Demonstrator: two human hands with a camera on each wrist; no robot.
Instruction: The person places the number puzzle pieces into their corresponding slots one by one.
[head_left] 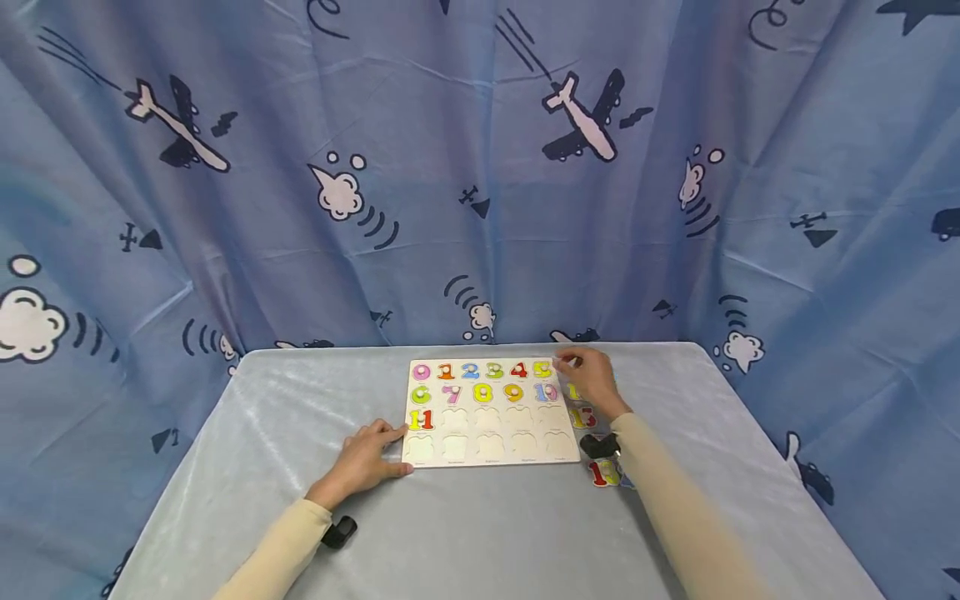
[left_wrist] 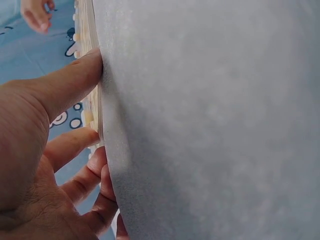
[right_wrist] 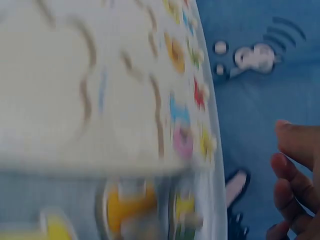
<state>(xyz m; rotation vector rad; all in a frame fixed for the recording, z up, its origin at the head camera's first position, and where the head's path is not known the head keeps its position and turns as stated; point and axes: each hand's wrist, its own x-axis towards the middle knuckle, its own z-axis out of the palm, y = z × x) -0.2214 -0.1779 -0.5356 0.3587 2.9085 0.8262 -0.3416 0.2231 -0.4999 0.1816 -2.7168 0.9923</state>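
Note:
A pale wooden number puzzle board (head_left: 467, 450) lies on the table. Colourful number pieces 0 to 11 fill its upper slots and the first slot of the third row; the other slots are bare. My left hand (head_left: 363, 457) rests at its left side, thumb at the lower corner and fingertips against the edge, as the left wrist view shows of the board's edge (left_wrist: 95, 30). Over the top right corner, near the yellow 5 piece (head_left: 542, 370), hovers my right hand (head_left: 592, 377). Its fingers bend loosely with nothing between them in the right wrist view (right_wrist: 300, 170).
Loose number pieces, among them a 13 piece (head_left: 583, 417), lie right of the board, partly hidden by the right hand and forearm. More pieces sit by the right wrist strap (head_left: 600, 446). A blue patterned curtain (head_left: 480, 167) hangs behind the grey-covered table (head_left: 480, 533).

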